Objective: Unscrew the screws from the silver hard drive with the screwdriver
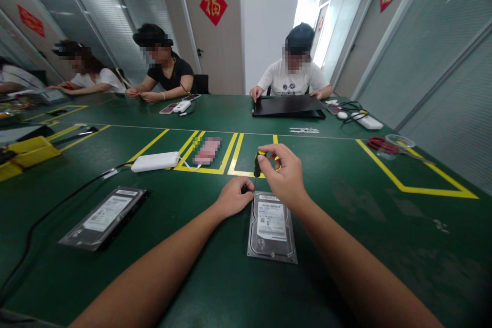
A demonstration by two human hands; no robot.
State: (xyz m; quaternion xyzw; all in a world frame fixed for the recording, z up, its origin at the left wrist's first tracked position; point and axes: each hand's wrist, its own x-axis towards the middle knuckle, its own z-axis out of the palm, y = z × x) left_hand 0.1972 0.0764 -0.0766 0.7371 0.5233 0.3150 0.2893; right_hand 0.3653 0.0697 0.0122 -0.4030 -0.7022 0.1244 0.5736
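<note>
A silver hard drive [271, 223] with a white label lies flat on the green table in front of me. My right hand [286, 171] grips a screwdriver [257, 165] with a black and yellow handle, its shaft pointing down at the drive's far left corner. At that same corner, my left hand [233, 198] is closed, with a small dark thing showing between thumb and fingers that I cannot make out. The screwdriver's tip is too small to see clearly. Further left lies a second hard drive [105, 218], label up.
A white power bank [156, 162] is cabled to a phone [207, 151] beyond my left hand. Yellow bins [34, 154] stand far left. Red-handled scissors [384, 144] and a clear plastic lid [400, 140] lie right. Across the table, a person handles a black panel [288, 106]; others sit left.
</note>
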